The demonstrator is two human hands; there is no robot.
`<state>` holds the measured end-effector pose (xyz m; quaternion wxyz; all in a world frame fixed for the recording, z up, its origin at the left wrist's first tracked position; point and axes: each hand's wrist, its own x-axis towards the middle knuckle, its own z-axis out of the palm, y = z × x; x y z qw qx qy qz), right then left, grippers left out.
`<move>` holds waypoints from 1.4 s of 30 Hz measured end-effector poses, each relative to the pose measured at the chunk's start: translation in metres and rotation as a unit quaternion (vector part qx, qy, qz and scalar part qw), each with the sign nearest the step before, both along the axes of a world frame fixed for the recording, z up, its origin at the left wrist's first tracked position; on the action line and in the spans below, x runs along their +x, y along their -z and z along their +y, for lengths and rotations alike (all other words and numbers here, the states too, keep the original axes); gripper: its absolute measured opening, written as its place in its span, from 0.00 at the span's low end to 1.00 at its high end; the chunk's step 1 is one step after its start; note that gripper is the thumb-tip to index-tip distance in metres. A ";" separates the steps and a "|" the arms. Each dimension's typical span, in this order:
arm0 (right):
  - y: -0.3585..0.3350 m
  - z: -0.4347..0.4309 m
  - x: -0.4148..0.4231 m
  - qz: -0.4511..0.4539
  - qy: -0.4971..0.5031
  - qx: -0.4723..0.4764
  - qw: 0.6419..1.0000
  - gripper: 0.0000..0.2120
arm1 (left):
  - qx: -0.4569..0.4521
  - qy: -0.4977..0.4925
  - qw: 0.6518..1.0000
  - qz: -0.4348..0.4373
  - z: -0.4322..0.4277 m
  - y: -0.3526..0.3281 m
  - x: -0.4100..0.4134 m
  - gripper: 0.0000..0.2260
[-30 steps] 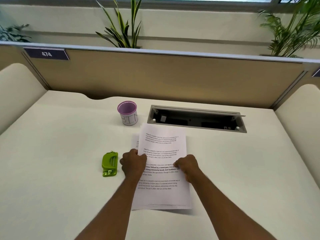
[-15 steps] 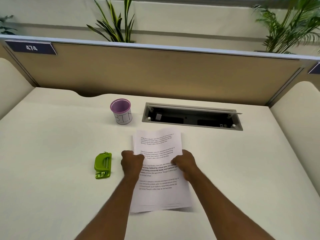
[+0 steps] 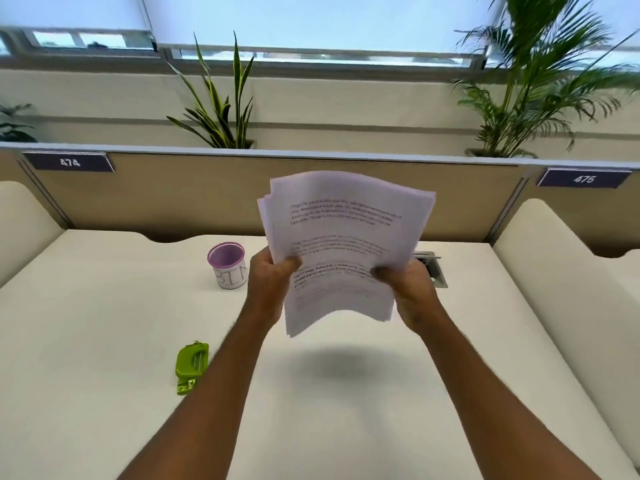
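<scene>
A stack of printed white sheets point(image 3: 343, 237) hangs in the air above the cream desk point(image 3: 104, 341), tilted up toward me and casting a shadow below. My left hand point(image 3: 268, 285) grips its left edge with the thumb on the front. At the right edge my right hand point(image 3: 408, 289) holds the stack the same way. The sheets are slightly fanned at the top left corner.
A green hole punch point(image 3: 191, 367) lies on the desk to the left of my left forearm. A purple-rimmed cup marked BIN point(image 3: 228, 266) stands behind it. A cable tray opening point(image 3: 433, 268) shows right of the papers. A tan partition point(image 3: 173, 195) with plants closes the back.
Both hands lifted the paper stack off the desk and raised it upright in front of me. The view tilted upward; the punch and cup stayed put.
</scene>
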<state>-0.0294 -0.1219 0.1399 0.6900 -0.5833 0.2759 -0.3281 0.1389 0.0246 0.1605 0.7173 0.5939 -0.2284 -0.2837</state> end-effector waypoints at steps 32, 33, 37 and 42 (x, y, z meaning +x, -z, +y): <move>0.112 0.017 -0.060 0.133 0.053 -0.002 0.990 0.11 | 0.193 -0.028 0.973 -0.126 0.003 0.110 -0.073 0.05; 0.116 0.018 -0.063 0.150 0.047 -0.003 0.988 0.12 | 0.196 -0.032 0.973 -0.119 0.005 0.115 -0.074 0.07; 0.113 0.010 -0.066 0.210 0.036 -0.055 0.975 0.10 | 0.223 -0.019 0.970 -0.091 0.003 0.117 -0.066 0.09; 0.082 -0.011 -0.064 0.240 0.026 -0.154 0.958 0.05 | 0.241 -0.110 0.912 -0.314 -0.007 0.072 -0.040 0.46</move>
